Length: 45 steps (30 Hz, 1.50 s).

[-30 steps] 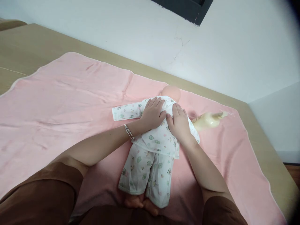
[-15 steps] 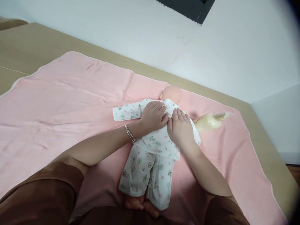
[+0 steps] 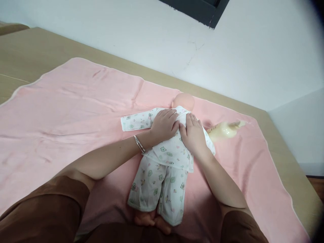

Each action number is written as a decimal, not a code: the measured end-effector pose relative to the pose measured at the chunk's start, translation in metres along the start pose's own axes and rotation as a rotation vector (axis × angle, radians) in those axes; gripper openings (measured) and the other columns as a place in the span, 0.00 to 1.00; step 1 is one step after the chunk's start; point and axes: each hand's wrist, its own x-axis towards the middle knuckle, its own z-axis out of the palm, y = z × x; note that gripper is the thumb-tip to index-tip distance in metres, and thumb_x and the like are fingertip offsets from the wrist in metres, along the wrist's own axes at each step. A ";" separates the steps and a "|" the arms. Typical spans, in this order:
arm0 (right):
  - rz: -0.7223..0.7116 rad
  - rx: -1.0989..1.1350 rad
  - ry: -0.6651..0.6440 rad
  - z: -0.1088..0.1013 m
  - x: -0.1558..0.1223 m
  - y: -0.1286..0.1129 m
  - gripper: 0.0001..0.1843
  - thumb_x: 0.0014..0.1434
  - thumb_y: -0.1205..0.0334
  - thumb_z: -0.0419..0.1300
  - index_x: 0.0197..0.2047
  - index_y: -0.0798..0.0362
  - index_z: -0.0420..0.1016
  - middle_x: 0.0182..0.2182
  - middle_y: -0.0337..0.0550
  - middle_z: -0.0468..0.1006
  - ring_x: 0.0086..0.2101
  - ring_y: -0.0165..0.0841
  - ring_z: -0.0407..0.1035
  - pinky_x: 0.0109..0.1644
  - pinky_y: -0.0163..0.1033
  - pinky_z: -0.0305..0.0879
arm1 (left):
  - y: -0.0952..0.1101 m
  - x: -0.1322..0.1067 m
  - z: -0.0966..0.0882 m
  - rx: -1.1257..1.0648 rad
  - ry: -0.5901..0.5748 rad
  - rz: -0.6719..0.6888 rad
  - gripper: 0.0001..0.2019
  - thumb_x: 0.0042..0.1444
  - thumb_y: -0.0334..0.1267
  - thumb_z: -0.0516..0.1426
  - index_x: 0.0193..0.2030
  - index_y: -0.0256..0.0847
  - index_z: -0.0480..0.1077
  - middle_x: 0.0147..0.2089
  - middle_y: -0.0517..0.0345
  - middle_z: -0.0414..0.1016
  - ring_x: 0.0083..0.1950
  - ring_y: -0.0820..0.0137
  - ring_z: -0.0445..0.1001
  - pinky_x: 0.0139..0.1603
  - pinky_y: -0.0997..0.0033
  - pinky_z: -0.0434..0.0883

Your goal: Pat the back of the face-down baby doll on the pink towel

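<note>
A baby doll (image 3: 183,100) lies on its back, its head toward the wall and its bare feet near my body. It wears a white printed top (image 3: 169,150) and matching pants (image 3: 149,182). My left hand (image 3: 164,125), with a bracelet at the wrist, rests on the left side of the top's chest, fingers stretched out. Just to the right, my right hand (image 3: 194,133) lies on the cloth with its fingers extended too. The thumbs are close together near the front of the top. One sleeve (image 3: 135,120) reaches flat to the left; the other side is partly hidden.
A pink blanket (image 3: 83,111) spreads under the doll on a wooden table (image 3: 60,45). A shiny pale-yellow object with a pointed end (image 3: 225,130) lies to the right of the doll. Behind the table rises a white wall (image 3: 126,30) with a dark frame (image 3: 199,11).
My fingers have shifted slightly on the chest of the top, and the cloth between the hands looks smoother. The right hand's fingers are a little straighter. The view has moved slightly.
</note>
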 end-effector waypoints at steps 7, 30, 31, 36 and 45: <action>-0.010 -0.065 0.036 0.000 -0.003 -0.003 0.32 0.71 0.53 0.44 0.68 0.70 0.61 0.66 0.68 0.64 0.67 0.52 0.57 0.71 0.59 0.52 | 0.001 0.001 0.001 -0.070 0.011 -0.057 0.17 0.62 0.37 0.51 0.54 0.34 0.72 0.58 0.41 0.76 0.63 0.55 0.71 0.66 0.50 0.67; 0.032 0.107 -0.072 0.004 0.007 0.005 0.38 0.71 0.50 0.42 0.75 0.65 0.45 0.74 0.66 0.42 0.73 0.56 0.34 0.73 0.66 0.40 | -0.002 0.007 0.003 -0.070 -0.175 -0.197 0.27 0.67 0.41 0.48 0.68 0.25 0.60 0.73 0.36 0.59 0.76 0.50 0.53 0.76 0.46 0.52; 0.031 0.124 -0.070 0.004 0.007 0.006 0.37 0.71 0.50 0.42 0.75 0.65 0.45 0.74 0.66 0.42 0.73 0.55 0.33 0.73 0.66 0.39 | -0.002 0.007 0.004 -0.075 -0.174 -0.201 0.27 0.67 0.41 0.48 0.68 0.26 0.60 0.73 0.37 0.59 0.76 0.51 0.53 0.76 0.46 0.52; 0.041 0.167 0.015 -0.004 -0.001 -0.001 0.39 0.70 0.49 0.45 0.76 0.58 0.37 0.75 0.63 0.31 0.74 0.54 0.25 0.71 0.72 0.39 | -0.001 0.005 0.002 -0.101 -0.161 -0.218 0.27 0.67 0.42 0.48 0.68 0.29 0.61 0.72 0.39 0.60 0.76 0.53 0.54 0.76 0.47 0.52; -0.078 0.151 -0.020 -0.003 -0.004 -0.005 0.33 0.72 0.50 0.41 0.75 0.53 0.47 0.75 0.56 0.43 0.74 0.50 0.31 0.72 0.70 0.36 | -0.005 0.003 0.007 -0.155 -0.079 -0.184 0.26 0.71 0.45 0.39 0.65 0.32 0.64 0.68 0.40 0.66 0.74 0.55 0.58 0.74 0.46 0.55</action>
